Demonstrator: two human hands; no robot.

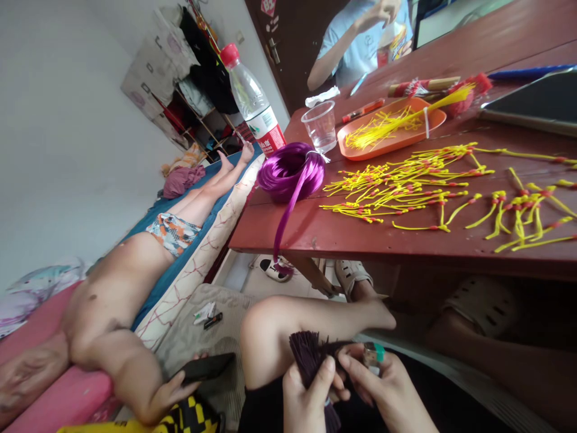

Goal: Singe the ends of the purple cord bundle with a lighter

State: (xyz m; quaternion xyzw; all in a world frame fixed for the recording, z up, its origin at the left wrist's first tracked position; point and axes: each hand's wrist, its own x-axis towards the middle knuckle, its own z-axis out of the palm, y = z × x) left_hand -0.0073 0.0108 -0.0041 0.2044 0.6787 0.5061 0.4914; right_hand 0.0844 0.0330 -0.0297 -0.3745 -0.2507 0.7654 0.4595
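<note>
My left hand (311, 388) is closed around a bundle of dark purple cords (303, 355), their cut ends fanned out above the thumb and the rest hanging below the fist. Close beside it, my right hand (378, 385) is closed on what looks like a lighter (373, 356) with a metal top and a green part. The thumb and forefinger of that hand are pinched together at the right side of the bundle. Whether they grip a single strand cannot be made out. Both hands are above my lap, below the table edge.
On the red-brown table (265, 234) lie a coiled purple hank (288, 174), yellow cords with orange-red knots (396, 186), an orange tray (387, 150), a clear cup (320, 126) and a bottle (252, 102). One person lies on a bed at left; another sits across the table.
</note>
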